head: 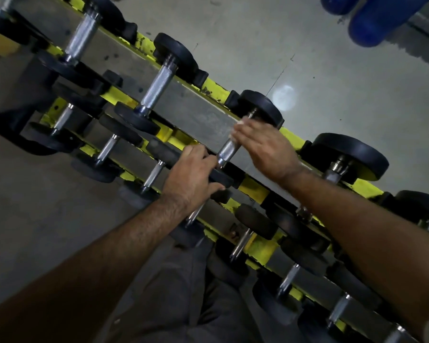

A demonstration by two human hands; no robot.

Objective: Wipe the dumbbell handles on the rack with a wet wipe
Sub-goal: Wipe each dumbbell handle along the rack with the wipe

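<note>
Concrete floor (245,33), grey and scuffed, with a pale spot of light (284,97) beyond the rack. Two blue cylinders (382,18) lie at the upper right corner.

Rack (216,89), yellow rails with chipped paint, running diagonally from upper left to lower right in two tiers. It holds the dumbbells: the upper tier carries larger ones with black round heads and knurled steel handles, the lower tier a row of smaller ones set close together.

Person's grey trousers (183,293), seen from above at lower centre, in front of the lower tier.

Dumbbell (261,105) being handled, on the upper tier at centre; its handle (227,151) is bare and bright along its near half.

Right hand (263,147), fingers curled over the far half of that handle. A small white scrap, probably the wipe (240,123), shows at the fingertips; the hand is blurred, so the grip on it cannot be told for certain.

Left hand (191,177), thumb and fingers clamped round the near black head (221,175) of the same dumbbell.
</note>
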